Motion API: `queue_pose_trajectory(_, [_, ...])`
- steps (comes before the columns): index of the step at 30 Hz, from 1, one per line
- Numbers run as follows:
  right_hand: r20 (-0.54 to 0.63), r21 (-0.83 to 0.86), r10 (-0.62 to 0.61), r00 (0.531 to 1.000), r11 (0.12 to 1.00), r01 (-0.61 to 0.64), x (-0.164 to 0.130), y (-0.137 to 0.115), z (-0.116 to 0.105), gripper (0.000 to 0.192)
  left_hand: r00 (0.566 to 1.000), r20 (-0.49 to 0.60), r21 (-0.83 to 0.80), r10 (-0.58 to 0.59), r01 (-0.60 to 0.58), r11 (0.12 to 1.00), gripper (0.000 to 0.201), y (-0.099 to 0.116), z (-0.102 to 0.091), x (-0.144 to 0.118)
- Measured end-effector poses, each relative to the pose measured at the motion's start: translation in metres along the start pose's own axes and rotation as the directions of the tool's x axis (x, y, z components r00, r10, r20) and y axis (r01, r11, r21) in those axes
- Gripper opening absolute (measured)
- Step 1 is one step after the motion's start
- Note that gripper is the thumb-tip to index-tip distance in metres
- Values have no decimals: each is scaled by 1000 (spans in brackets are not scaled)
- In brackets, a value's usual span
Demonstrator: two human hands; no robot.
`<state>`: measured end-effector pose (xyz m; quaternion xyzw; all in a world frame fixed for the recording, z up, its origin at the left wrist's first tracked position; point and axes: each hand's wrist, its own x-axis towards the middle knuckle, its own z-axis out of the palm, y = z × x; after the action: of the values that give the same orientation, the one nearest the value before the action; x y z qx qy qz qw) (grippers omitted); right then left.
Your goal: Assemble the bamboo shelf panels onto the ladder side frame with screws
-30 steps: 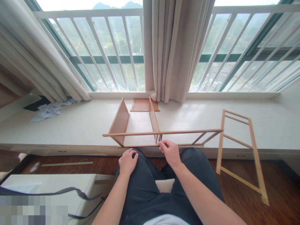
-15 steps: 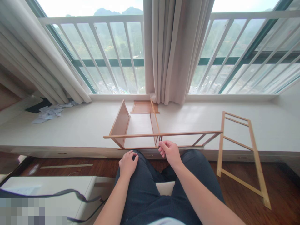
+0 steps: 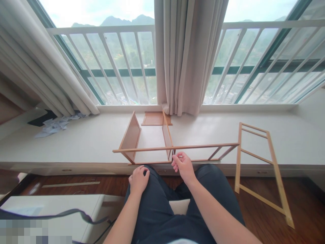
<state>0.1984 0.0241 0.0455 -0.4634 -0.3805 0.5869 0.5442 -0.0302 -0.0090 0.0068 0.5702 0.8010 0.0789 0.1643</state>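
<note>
Your right hand (image 3: 184, 165) is raised off the lap, fingers curled narrow, pinching something small I can't make out, right at the front rail of the wooden frame (image 3: 175, 148). Your left hand (image 3: 138, 179) rests loosely closed on your left thigh, holding nothing. The frame stands on the window ledge (image 3: 76, 142), two upright panels (image 3: 130, 135) behind the rail. A second ladder-like frame (image 3: 259, 166) leans against the ledge's right end. Paper scraps (image 3: 54, 123) lie far left; a curtain (image 3: 188, 57) hangs behind.
</note>
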Motion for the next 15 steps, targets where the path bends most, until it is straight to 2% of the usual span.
queue_pose_trajectory(4, [-2,-5,-15,1000,1000,15,0,2,1,43,1000,6,11,-20,20,1000,20,3,-1,0])
queue_pose_trajectory(15, [-12,-34,-44,999,998,43,-1,2,3,42,999,-23,27,27,-27,999,17,5,-1,-1])
